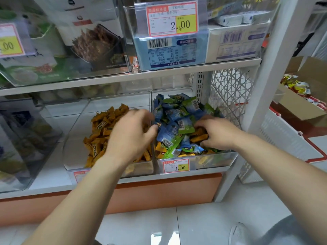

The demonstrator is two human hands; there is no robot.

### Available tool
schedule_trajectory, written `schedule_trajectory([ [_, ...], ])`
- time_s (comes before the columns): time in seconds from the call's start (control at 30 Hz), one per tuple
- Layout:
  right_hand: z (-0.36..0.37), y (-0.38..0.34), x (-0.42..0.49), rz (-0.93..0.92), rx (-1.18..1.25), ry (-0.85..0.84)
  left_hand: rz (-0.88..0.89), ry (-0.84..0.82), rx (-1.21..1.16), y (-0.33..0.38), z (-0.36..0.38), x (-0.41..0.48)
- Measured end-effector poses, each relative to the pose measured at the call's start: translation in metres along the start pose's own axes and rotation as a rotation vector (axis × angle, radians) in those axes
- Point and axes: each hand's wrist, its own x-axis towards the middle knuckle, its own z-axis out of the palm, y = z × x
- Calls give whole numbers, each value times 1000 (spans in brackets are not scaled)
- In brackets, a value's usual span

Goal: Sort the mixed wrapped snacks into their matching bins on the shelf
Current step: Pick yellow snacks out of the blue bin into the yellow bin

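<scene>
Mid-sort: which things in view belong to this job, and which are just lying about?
Job: left bin, orange snacks, right bin, blue and green snacks, stray orange snacks in it, left hand, right hand.
Lying about: blue box on the upper shelf, cardboard box, white basket.

A white shelf unit was seen, carried at the right by a white upright post and closed there by a white lattice panel. Under the lowest board an orange plinth was fitted. The floor was laid in pale glossy tiles, on which a patch of light was reflected. Beside the post a white slatted basket was stood, with a cardboard box set on it
</scene>
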Motion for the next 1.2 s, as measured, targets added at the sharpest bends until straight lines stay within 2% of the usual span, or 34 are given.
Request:
schedule_trajectory([
  [0.1, 3, -2, 5, -12, 10, 10, 137, -247, -227, 39, 18, -11],
  [0.23, -1, -2, 4, -35, 46, -6, 168, -455, -187, 50, 42, -14],
  [0.4, 0, 4, 0, -31, 51, 10, 212, -470, 141, 50, 59, -9],
  [0.57, 6, 5, 0, -31, 139, -22, 251, -484, 257, 52, 63, -7],
  [0.7, 1, 9, -4, 1, 286, 28, 159, -671, 109, 52, 60, -5],
  [1.0, 5, 3, -2, -9, 357, -97, 129, -642, -83, 45, 57, 2],
  [1.1, 8, -2, -2, 24, 398, -76, 107, -596, -213, 43, 53, 5],
  [1.2, 7, -6, -1, 47, 399, -42, 86, -598, -244, 41, 48, 4],
])
